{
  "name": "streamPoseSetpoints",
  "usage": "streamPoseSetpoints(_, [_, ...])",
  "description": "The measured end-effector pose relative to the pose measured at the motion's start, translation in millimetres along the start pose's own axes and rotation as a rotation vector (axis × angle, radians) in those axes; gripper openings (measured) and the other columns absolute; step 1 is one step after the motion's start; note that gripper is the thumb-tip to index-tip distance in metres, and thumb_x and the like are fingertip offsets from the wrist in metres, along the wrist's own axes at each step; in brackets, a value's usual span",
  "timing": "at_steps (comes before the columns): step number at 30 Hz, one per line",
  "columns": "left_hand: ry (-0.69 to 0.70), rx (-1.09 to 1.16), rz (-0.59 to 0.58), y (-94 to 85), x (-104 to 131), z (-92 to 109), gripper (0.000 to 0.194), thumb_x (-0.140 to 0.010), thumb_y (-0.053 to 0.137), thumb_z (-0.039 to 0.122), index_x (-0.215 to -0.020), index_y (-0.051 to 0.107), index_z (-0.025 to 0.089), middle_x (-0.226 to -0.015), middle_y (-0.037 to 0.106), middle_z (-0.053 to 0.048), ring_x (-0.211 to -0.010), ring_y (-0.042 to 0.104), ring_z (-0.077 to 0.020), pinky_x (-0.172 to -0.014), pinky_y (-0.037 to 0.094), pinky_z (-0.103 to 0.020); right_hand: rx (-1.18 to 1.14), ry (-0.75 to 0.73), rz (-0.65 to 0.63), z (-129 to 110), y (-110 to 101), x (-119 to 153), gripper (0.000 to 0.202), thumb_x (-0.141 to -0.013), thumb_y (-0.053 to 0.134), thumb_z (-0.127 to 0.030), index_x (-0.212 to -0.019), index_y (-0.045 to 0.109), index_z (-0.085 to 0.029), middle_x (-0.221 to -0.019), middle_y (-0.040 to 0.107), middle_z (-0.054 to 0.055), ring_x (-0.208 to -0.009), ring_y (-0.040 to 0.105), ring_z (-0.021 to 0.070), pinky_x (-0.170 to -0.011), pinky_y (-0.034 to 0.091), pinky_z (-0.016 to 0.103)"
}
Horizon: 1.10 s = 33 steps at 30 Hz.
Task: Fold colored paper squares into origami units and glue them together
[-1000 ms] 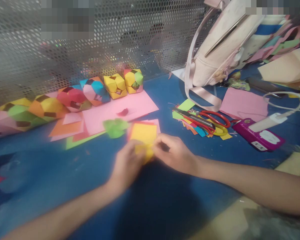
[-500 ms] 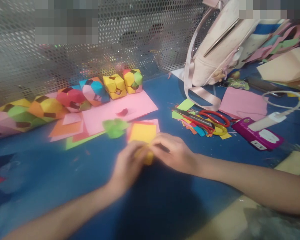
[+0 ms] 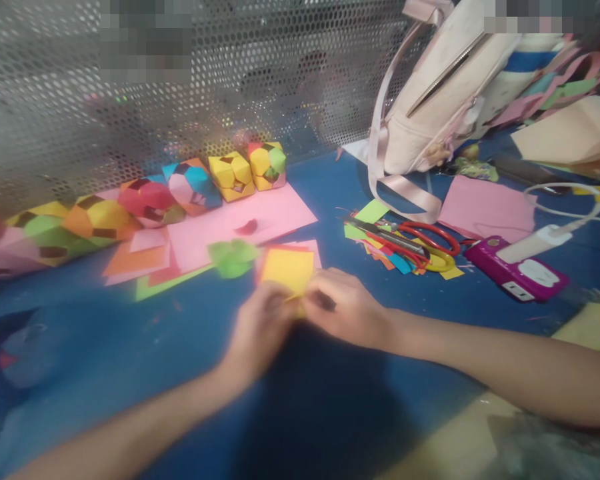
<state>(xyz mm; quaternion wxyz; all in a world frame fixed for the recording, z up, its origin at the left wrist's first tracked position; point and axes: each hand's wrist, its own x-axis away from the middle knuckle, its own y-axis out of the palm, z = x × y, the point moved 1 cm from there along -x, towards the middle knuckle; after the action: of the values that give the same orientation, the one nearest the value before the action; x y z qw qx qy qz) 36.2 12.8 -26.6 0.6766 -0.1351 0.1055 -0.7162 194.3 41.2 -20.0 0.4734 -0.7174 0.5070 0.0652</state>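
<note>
Near the middle of the view, my left hand and my right hand meet at the fingertips and pinch a small piece of yellow paper between them. Most of that piece is hidden by my fingers. Just beyond it lies a yellow square sheet on top of red and pink paper. A folded green paper piece sits to the left of the square. Both hands are slightly blurred.
Folded paper balls line the mesh wall at the left, beside pink sheets. Scissors lie on paper scraps at the right, near a purple device with a cable. A pale bag stands behind.
The yellow piece shows less between my fingers now, its lower part no longer hanging as far down. My right fingers are curled in a little more. The view has shifted slightly.
</note>
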Motion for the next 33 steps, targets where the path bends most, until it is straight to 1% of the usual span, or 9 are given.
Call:
streamPoseSetpoints(3, [-0.004,0.0,0.0,0.8,0.6,0.4,0.007,-0.075,0.057,0.022,-0.079,0.055,0.017,-0.069,0.059,0.001,-0.057,0.054,-0.0106,-0.053,0.042,-0.02,0.052,-0.055,-0.007,-1.0,0.1,0.2,0.016,-0.082,0.048,-0.016,-0.067,0.045,-0.019,-0.061,0.054,-0.001,-0.059,0.046,0.012,-0.06,0.035,0.025])
streamPoseSetpoints(8, [-0.016,0.005,-0.007,0.8,2.0,0.6,0.006,-0.075,0.057,0.022,-0.078,0.057,0.016,-0.069,0.059,0.0,-0.057,0.054,-0.0108,-0.054,0.044,-0.021,0.036,-0.051,-0.02,-1.3,-0.5,0.5,0.017,-0.083,0.049,-0.016,-0.066,0.045,-0.019,-0.06,0.054,-0.001,-0.058,0.046,0.0119,-0.059,0.035,0.025])
streamPoseSetpoints(12, [0.0,-0.005,-0.056,0.0,1.6,-0.5,0.009,-0.076,0.057,0.025,-0.077,0.058,0.016,-0.07,0.059,0.0,-0.056,0.052,-0.0103,-0.053,0.043,-0.022,-0.009,-0.046,-0.014,-4.4,-3.3,-0.5,0.009,-0.084,0.05,-0.022,-0.076,0.05,-0.017,-0.069,0.058,0.003,-0.066,0.051,0.0141,-0.063,0.039,0.026])
streamPoseSetpoints(18, [0.055,-0.023,-0.111,-0.3,1.8,-0.2,0.013,-0.08,0.054,0.026,-0.072,0.054,0.016,-0.067,0.055,0.002,-0.055,0.049,-0.0091,-0.052,0.04,-0.02,0.01,-0.115,0.015,-7.2,-4.4,-0.8,0.014,-0.086,0.045,-0.014,-0.074,0.051,-0.018,-0.068,0.06,0.003,-0.066,0.053,0.0141,-0.066,0.04,0.027])
streamPoseSetpoints(22, [0.084,-0.025,-0.141,0.8,0.9,-3.2,0.011,-0.081,0.054,0.026,-0.075,0.055,0.016,-0.069,0.055,0.002,-0.06,0.049,-0.0098,-0.056,0.04,-0.021,0.005,-0.138,0.032,-6.0,-3.5,-0.5,0.011,-0.086,0.046,-0.015,-0.076,0.051,-0.017,-0.071,0.061,0.004,-0.069,0.054,0.0142,-0.067,0.04,0.028])
streamPoseSetpoints(26, [0.12,-0.004,-0.163,1.9,0.7,-2.6,0.01,-0.08,0.055,0.025,-0.074,0.055,0.016,-0.069,0.055,0.002,-0.062,0.049,-0.01,-0.057,0.04,-0.021,0.0,-0.153,0.015,-6.1,-3.0,-0.6,0.016,-0.087,0.043,-0.014,-0.073,0.049,-0.018,-0.068,0.059,0.002,-0.066,0.052,0.0135,-0.065,0.039,0.027])
streamPoseSetpoints(28, [0.114,0.027,-0.146,1.3,0.8,-0.3,0.01,-0.08,0.055,0.025,-0.074,0.055,0.016,-0.07,0.056,0.002,-0.064,0.05,-0.0105,-0.059,0.04,-0.021,-0.026,-0.142,0.02,-6.2,-3.2,-0.7,0.011,-0.087,0.045,-0.016,-0.077,0.05,-0.017,-0.072,0.059,0.003,-0.07,0.053,0.0139,-0.067,0.04,0.027])
streamPoseSetpoints(30, [0.087,0.058,-0.089,-0.1,0.8,1.5,0.009,-0.08,0.055,0.025,-0.076,0.055,0.017,-0.074,0.058,0.001,-0.068,0.052,-0.0116,-0.062,0.042,-0.022,-0.048,-0.107,0.026,-5.8,-3.3,-0.6,0.005,-0.086,0.048,-0.02,-0.084,0.05,-0.016,-0.077,0.06,0.005,-0.073,0.053,0.0146,-0.069,0.041,0.027])
streamPoseSetpoints(33, [0.033,0.07,0.002,-1.7,0.6,1.0,0.008,-0.079,0.056,0.024,-0.077,0.054,0.017,-0.076,0.057,0.0,-0.068,0.053,-0.012,-0.062,0.042,-0.023,-0.012,-0.045,0.007,-4.0,-2.4,-0.2,0.007,-0.084,0.049,-0.022,-0.079,0.049,-0.017,-0.07,0.057,0.003,-0.066,0.05,0.0142,-0.063,0.04,0.026])
